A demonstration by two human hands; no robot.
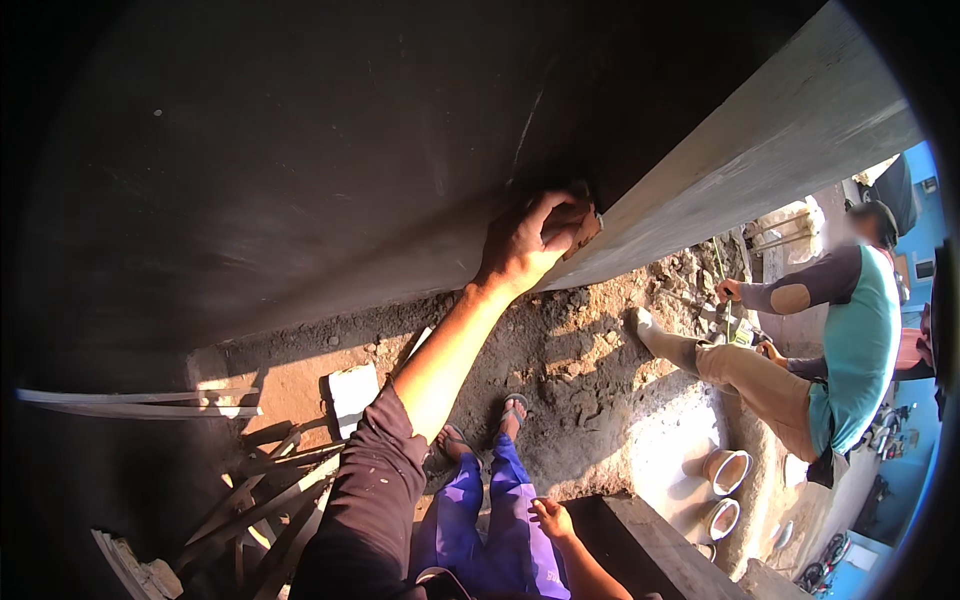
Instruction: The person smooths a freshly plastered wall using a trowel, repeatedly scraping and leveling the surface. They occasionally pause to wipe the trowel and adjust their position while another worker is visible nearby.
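My left hand (530,238) reaches up to the outer corner of a dark, smooth wall or column (330,170). Its thumb and fingers close around a small brown piece (588,232) with dark print, which looks like folded sandpaper. The piece rests against the corner edge, where the dark face meets the lit grey face (740,150); the fingers partly cover it. Low beside my purple-trousered thigh hangs my right hand (550,518), fingers loosely bent and nothing visible in them.
Loose boards (270,500) lie in a pile at lower left, near a white block (352,398). Rough soil runs along the wall's foot. A co-worker (850,330) bends over a tool at right. Buckets (726,470) stand below; a dark beam (660,550) is beside my right arm.
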